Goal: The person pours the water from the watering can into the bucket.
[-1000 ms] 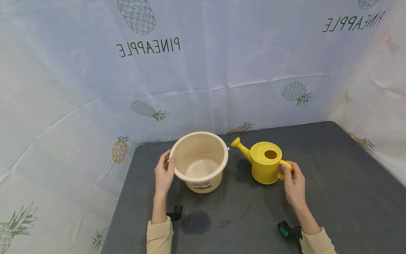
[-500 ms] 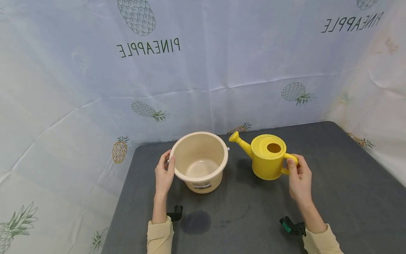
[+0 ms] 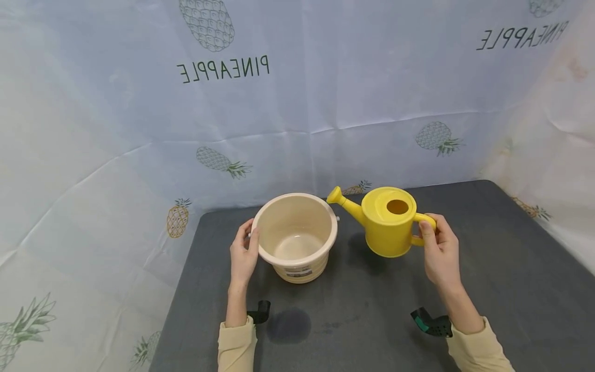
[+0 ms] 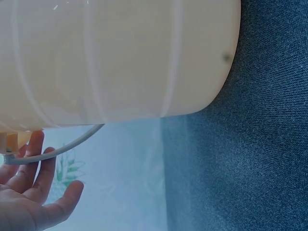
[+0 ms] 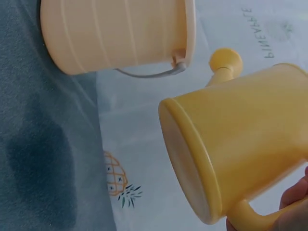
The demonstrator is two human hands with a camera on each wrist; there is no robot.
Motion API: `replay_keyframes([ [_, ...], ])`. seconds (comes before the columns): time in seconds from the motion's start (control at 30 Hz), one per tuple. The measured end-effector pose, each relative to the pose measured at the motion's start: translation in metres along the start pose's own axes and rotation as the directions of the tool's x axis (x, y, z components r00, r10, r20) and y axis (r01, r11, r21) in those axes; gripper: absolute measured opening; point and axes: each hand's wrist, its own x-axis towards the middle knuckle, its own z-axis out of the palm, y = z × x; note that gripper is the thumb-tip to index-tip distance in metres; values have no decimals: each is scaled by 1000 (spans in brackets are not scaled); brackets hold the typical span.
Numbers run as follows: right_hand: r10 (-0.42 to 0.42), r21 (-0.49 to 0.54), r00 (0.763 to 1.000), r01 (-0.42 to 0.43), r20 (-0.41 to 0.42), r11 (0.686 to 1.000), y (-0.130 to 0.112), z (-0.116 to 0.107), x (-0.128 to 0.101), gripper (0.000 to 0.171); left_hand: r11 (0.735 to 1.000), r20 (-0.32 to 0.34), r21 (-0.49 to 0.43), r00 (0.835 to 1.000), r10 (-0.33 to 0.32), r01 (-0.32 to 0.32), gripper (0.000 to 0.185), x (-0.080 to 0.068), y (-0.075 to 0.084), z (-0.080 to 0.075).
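Right hand point(image 3: 439, 253) curled round smooth yellow watering can point(image 3: 386, 222); left hand point(image 3: 244, 253) flat against ribbed cream bucket point(image 3: 297, 237)

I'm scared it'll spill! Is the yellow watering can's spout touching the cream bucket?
Apart. The right wrist view shows pale backdrop between the yellow plastic watering can and the cream plastic bucket.

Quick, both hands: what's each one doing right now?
Left hand: open, fingers resting against the bucket rim.
Right hand: gripping the watering can handle, can lifted off the table.
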Motion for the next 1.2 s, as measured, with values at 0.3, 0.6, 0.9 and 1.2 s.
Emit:
replay_keyframes([
  [0.3, -3, 41, 999, 1, 45, 999, -8, 6, 3, 13, 1000, -16, -21, 1000, 4, -4, 37, -1, 0, 1],
  [0.6, -28, 42, 996, 24, 86, 999, -14, 9, 5, 15, 1000, -27, -28, 1000, -15, 15, 37, -2, 0, 2],
  [0.9, -29, 1, 991, 29, 128, 1000, -19, 10, 8, 14, 999, -22, -28, 1000, -20, 19, 37, 0, 1, 3],
  [1.2, -4, 57, 988, -5, 154, 998, -20, 13, 9, 14, 999, -27, -23, 999, -25, 24, 37, 0, 1, 3],
])
